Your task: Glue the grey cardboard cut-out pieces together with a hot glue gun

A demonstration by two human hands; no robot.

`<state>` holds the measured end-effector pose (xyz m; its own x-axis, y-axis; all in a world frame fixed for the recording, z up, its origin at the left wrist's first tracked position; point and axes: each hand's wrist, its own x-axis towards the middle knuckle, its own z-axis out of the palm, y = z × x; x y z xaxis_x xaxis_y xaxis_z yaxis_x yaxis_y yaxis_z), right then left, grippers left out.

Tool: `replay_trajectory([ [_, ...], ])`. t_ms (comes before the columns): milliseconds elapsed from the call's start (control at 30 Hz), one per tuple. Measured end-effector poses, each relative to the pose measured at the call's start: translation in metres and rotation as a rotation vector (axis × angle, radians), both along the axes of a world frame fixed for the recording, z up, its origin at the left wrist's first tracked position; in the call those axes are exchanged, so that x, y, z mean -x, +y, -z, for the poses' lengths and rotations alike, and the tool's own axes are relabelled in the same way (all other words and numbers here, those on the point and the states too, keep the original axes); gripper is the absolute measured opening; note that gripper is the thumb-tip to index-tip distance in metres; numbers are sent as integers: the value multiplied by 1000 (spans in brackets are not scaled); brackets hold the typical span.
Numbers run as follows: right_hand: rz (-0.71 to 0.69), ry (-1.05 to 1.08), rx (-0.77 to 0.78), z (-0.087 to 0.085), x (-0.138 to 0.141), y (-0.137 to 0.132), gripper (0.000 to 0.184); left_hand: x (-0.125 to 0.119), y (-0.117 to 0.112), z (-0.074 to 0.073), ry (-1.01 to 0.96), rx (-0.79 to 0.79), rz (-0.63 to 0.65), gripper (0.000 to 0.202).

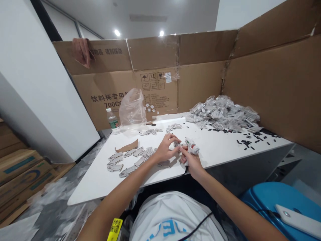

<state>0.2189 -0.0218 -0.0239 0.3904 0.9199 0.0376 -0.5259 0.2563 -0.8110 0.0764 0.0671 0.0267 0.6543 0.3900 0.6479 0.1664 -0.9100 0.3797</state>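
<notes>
My right hand is wrapped round a white hot glue gun, its cord hanging below the fist. Close beside it, my left hand pinches a small grey part, mostly hidden by the fingers. The fingertips of both hands meet at this part. Left of my hands, several flat grey plastic pieces lie spread on the white table. One more grey piece lies under my left wrist. Farther back sit small groups of similar grey pieces.
A heap of plastic-wrapped parts stands at the back right, with small black pieces scattered before it. A water bottle, a clear plastic bag and a cardboard scrap are at the left. Cardboard walls enclose the back.
</notes>
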Motion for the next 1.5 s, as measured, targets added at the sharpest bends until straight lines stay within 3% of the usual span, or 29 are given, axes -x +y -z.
replay_trajectory([
  [300, -8, -54, -27, 3, -2, 0, 48, 4, 2, -4, 64, 52, -8, 19],
  [500, -21, -63, -13, 6, -2, 1, 46, 2, -1, 1, 167, 205, 36, 18],
  [633, -38, -92, -13, 7, -2, 1, 48, 3, -2, 2, 229, 181, -28, 17],
  [1000, -70, -97, -20, 9, -3, 0, 47, 4, -1, 0, 217, 210, 17, 19],
  [1500, -52, -93, -15, 6, -2, 2, 48, 2, -1, 2, 224, 215, -36, 16],
])
